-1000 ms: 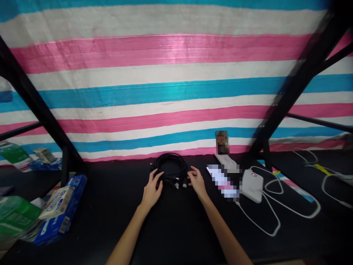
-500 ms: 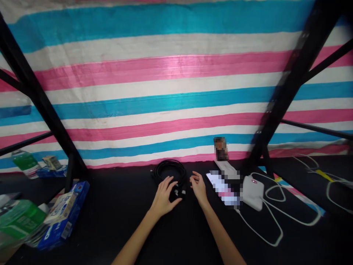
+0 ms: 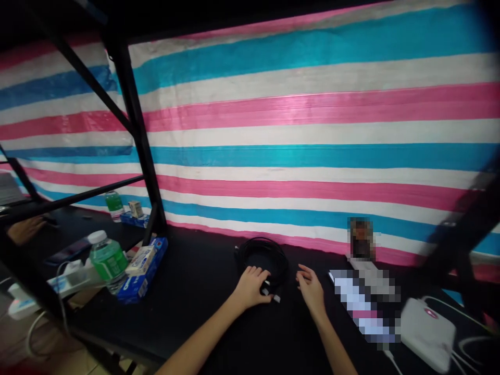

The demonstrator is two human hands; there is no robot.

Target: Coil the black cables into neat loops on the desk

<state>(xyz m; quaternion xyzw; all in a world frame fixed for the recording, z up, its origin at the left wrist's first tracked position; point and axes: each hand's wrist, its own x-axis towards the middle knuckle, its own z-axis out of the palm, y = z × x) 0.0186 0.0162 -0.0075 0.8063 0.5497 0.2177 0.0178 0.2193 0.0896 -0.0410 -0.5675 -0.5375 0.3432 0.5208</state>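
Note:
A coiled black cable point(image 3: 284, 263) lies on the black tabletop in front of me, its silver-grey plug ends point(image 3: 276, 298) at the near side of the coil. My left hand point(image 3: 252, 287) rests over the near left part of the coil, fingers bent forward and thumb apart, with the plugs at the gap between them. Whether its fingertips touch the cable I cannot tell. To the right of the coil, my right hand point(image 3: 311, 291) is held apart from it, loosely curved with nothing in it.
On the right lie a phone with a lit, blurred screen point(image 3: 359, 307) and a white power bank point(image 3: 427, 333) with white cables. At left are a green-labelled bottle point(image 3: 109, 263), blue boxes point(image 3: 142, 278) and a power strip point(image 3: 58, 286). Another person's hand point(image 3: 27, 229) shows at far left.
The view has swung left, bringing the power strip and the other person's hand into sight. My left hand's fingers have drawn in nearer the plugs; my right hand stays beside the coil.

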